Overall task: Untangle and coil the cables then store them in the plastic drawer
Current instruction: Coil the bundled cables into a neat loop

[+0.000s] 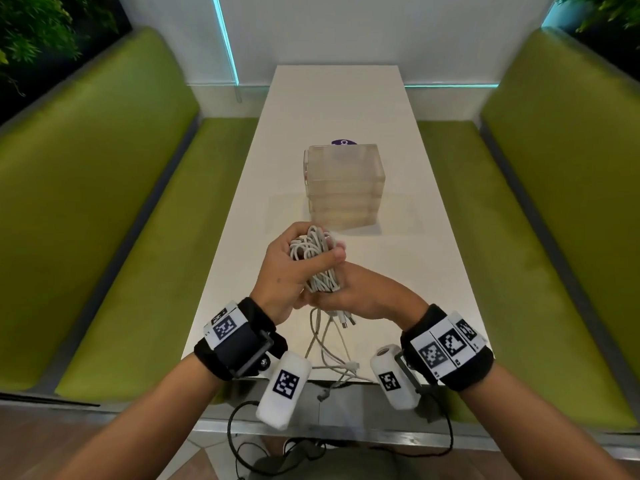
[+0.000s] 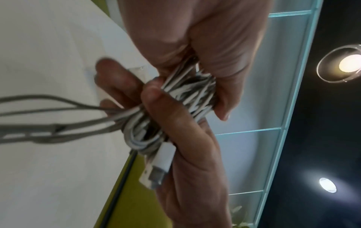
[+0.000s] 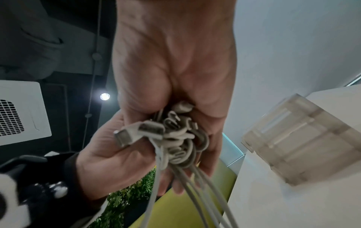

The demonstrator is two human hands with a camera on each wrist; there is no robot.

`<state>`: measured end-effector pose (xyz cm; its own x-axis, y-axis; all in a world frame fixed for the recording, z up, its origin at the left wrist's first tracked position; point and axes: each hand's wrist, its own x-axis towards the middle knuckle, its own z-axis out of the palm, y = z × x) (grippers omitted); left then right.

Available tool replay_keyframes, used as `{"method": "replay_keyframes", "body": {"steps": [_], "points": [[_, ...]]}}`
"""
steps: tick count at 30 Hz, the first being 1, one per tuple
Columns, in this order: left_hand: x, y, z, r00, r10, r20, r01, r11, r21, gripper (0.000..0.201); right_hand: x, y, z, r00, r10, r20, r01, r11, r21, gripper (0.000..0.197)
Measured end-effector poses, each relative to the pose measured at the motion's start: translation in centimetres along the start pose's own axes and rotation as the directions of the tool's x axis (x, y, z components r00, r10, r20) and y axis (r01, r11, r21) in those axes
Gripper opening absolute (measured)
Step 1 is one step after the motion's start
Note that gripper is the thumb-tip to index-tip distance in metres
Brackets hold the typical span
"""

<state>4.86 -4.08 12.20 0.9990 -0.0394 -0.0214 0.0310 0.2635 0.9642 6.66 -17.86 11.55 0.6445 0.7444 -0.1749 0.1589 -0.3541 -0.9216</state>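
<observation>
A tangled bundle of white cables (image 1: pixel 313 252) is held up over the near half of the white table (image 1: pixel 408 216). My left hand (image 1: pixel 285 271) grips its upper part, thumb across the front. My right hand (image 1: pixel 362 296) grips the lower part from the right. In the left wrist view fingers of both hands curl round the cable bundle (image 2: pixel 189 94), and a white USB plug (image 2: pixel 159 165) lies against my right hand (image 2: pixel 187 162). Loose cable ends (image 1: pixel 329 355) hang down to the table's near edge. The translucent plastic drawer unit (image 1: pixel 344 183) stands just beyond the hands, its drawers pushed in.
Green bench seats (image 1: pixel 114 202) run along both sides of the table. A purple round sticker (image 1: pixel 343 142) shows behind the drawer unit. Black cords (image 1: pixel 277 448) dangle below the table's near edge. The far half of the table reaches a white wall.
</observation>
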Motion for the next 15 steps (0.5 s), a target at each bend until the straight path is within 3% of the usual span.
{"method": "replay_keyframes", "body": {"steps": [5,9,13,15], "points": [[0.0,1.1,0.0,0.994,-0.014,0.105,0.002,0.994,0.113,0.041,-0.3,0.2,0.2,0.999,-0.042,0.008,0.040,0.981,0.190,0.013],[0.1,0.9,0.2,0.997,-0.046,0.061,0.037,0.989,0.144,0.025,-0.3,0.6,0.8,0.998,-0.064,-0.020,0.067,0.972,0.225,0.032],[0.0,0.8,0.4,0.997,-0.051,0.052,0.039,0.979,0.198,0.030,-0.7,0.9,1.1,0.999,-0.032,-0.003,0.031,0.942,0.334,0.027],[0.0,0.7,0.4,0.997,-0.055,0.058,0.043,0.978,0.203,0.038,-0.6,0.9,0.9,0.999,-0.022,0.037,0.009,0.951,0.309,0.028]]}}
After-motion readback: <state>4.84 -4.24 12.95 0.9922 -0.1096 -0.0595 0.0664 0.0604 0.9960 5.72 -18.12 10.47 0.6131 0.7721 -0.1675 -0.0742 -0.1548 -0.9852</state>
